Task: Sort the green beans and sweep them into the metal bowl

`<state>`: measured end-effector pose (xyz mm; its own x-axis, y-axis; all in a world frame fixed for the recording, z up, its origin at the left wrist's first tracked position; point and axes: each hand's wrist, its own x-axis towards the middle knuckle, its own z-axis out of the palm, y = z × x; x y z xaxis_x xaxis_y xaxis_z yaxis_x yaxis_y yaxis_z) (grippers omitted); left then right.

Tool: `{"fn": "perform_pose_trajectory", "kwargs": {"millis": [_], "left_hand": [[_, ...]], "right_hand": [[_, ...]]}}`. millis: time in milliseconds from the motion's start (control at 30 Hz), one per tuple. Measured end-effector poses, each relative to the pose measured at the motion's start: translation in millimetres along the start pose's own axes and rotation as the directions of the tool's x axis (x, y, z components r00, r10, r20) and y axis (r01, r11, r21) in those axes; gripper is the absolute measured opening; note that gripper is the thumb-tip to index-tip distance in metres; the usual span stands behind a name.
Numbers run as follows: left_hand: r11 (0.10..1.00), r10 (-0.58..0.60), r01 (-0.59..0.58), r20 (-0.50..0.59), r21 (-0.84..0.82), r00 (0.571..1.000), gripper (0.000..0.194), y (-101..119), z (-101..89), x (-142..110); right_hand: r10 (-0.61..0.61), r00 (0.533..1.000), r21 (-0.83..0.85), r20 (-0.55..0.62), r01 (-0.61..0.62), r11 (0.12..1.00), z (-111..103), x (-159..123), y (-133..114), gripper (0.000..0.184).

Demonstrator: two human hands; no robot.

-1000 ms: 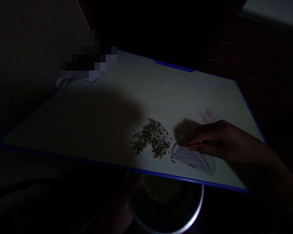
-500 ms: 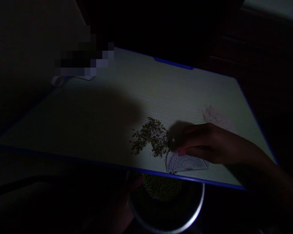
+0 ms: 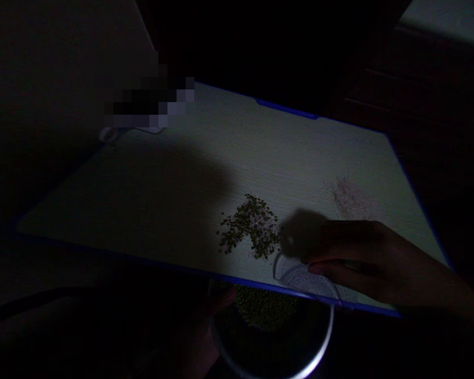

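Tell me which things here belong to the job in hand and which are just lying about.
In use:
protractor, in the right hand
bowl, in the left hand
green seeds
board
pale pile, probably

Lying about, apparently:
blurred object, far left corner

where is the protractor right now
In the head view, the protractor is right of centre at the near edge of the blue-rimmed board, in the grip of the right hand, just right of the loose mung beans.
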<state>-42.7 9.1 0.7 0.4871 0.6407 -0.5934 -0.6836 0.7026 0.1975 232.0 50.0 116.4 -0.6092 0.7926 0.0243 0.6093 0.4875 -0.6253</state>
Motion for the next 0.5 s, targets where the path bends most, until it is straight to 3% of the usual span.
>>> {"fn": "perform_pose_trajectory", "kwargs": {"millis": [100, 167, 333, 500], "left_hand": [[1.000, -0.018, 0.019, -0.199, 0.003, 0.980, 0.021, 3, -0.9, 7], [1.000, 0.022, -0.020, -0.243, 0.012, 0.970, 0.030, 3, -1.7, 7], [0.997, -0.060, 0.069, -0.181, 0.044, 0.982, 0.026, 5, -7.9, 7], [0.994, -0.093, 0.100, -0.125, 0.054, 0.988, 0.022, 9, -10.9, 7]], "right_hand": [[0.139, 0.979, -0.083, -0.150, -0.152, 0.985, 8, -15, -9, 0.020], [0.182, 0.963, -0.117, -0.196, -0.208, 0.971, 15, -22, -14, 0.023], [0.229, 0.938, -0.137, -0.261, -0.271, 0.953, 29, -19, -25, 0.025], [0.272, 0.912, -0.130, -0.306, -0.323, 0.938, 27, -13, -29, 0.023]]}}
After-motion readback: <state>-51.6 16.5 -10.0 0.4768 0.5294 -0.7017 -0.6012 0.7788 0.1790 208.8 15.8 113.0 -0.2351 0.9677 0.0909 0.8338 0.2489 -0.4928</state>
